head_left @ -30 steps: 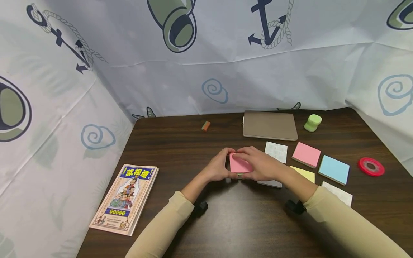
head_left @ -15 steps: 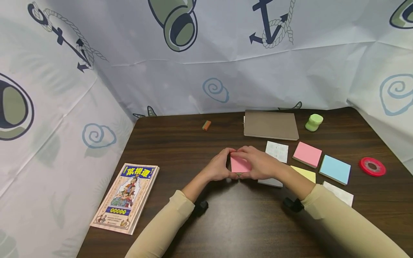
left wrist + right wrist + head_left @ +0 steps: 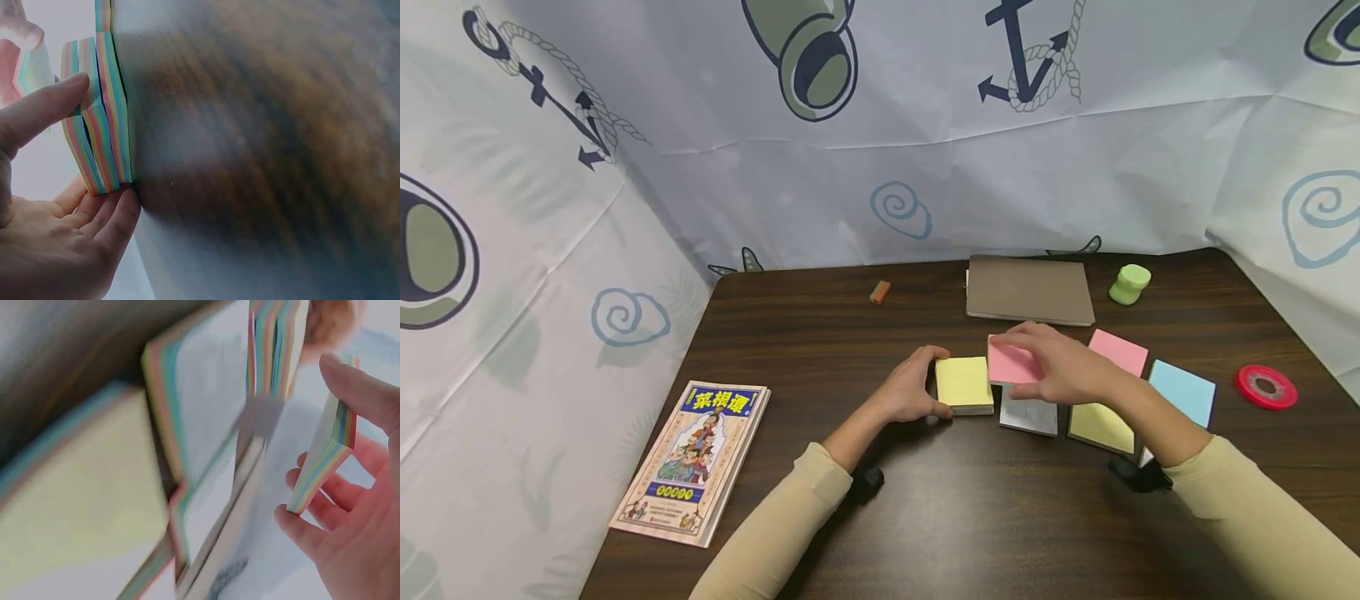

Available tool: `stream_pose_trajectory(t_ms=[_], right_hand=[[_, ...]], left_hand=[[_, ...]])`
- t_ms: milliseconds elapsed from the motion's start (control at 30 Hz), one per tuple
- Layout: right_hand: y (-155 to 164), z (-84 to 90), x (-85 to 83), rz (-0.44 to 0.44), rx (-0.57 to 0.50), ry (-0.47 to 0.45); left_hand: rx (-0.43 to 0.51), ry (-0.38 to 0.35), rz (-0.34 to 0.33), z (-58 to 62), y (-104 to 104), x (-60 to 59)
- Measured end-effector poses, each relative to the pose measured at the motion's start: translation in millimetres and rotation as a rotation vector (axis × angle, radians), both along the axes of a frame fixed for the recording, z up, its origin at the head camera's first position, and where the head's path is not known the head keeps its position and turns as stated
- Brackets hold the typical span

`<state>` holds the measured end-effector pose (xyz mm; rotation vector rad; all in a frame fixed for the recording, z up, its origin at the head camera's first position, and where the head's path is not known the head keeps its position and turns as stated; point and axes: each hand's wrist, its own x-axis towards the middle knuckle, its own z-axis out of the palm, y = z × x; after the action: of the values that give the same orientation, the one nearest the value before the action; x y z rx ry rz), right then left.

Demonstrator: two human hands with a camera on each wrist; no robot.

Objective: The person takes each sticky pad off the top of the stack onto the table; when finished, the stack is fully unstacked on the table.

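Centrally on the dark wooden worktop point(image 3: 820, 333), a square pad of sticky notes with a yellow top sheet point(image 3: 964, 383) is held by the left hand point(image 3: 912, 390). Its thumb is laid against the pad's far left corner and its fingers are curled along the near left edge; in the left wrist view the pad's rainbow-striped edge point(image 3: 100, 119) is seen pinched between thumb and fingertips, the pad resting on the worktop.

Just to the right, a thinner pink-topped slab of sticky notes point(image 3: 1011, 362) is gripped by the right hand point(image 3: 1060, 367) and carried slightly above the worktop, close beside the yellow-topped pad. The right forearm, in a cream sleeve, is stretched in from the lower right, with the palm turned down and the fingers arched over the slab. In the right wrist view the slab's striped edge point(image 3: 325, 456) is seen held between the thumb above and the curled fingers below.

Beneath and around the right hand, further pads are laid out: a grey-topped one point(image 3: 1028, 414), a yellow one point(image 3: 1101, 427), a pink one point(image 3: 1118, 351) and a blue one point(image 3: 1182, 392). Behind them a closed brown notebook point(image 3: 1028, 289) and a small green container point(image 3: 1129, 284) are seen, with a red tape roll point(image 3: 1265, 387) at the far right. An illustrated paperback book point(image 3: 691, 461) is lying at the left edge, and a small orange and green eraser point(image 3: 879, 291) near the back.
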<state>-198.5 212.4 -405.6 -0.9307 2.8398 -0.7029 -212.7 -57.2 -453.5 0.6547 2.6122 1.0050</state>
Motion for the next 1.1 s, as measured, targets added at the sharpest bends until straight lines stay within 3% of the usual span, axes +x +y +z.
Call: stream_pose_trajectory(t_ms=[267,533,733,1100], right_hand=[[94,-1.9,-14.1,-0.230,0.021,0.007],[175,-26.2,-28.4,-0.441,0.060,-0.088],[203,-36.4,-30.5,-0.489,0.109,-0.145],[212,-47.1,-36.7,-0.491,0.114,-0.188]], left_hand=[[0.002,-0.002,0.002,-1.3,-1,-0.5],[-0.006,0.010,-0.010,-0.6,-1,0.8],[-0.002,0.003,-0.008,0.2,0,1.1],[-0.005,0.023,-0.011,-1.1,0,0.6]])
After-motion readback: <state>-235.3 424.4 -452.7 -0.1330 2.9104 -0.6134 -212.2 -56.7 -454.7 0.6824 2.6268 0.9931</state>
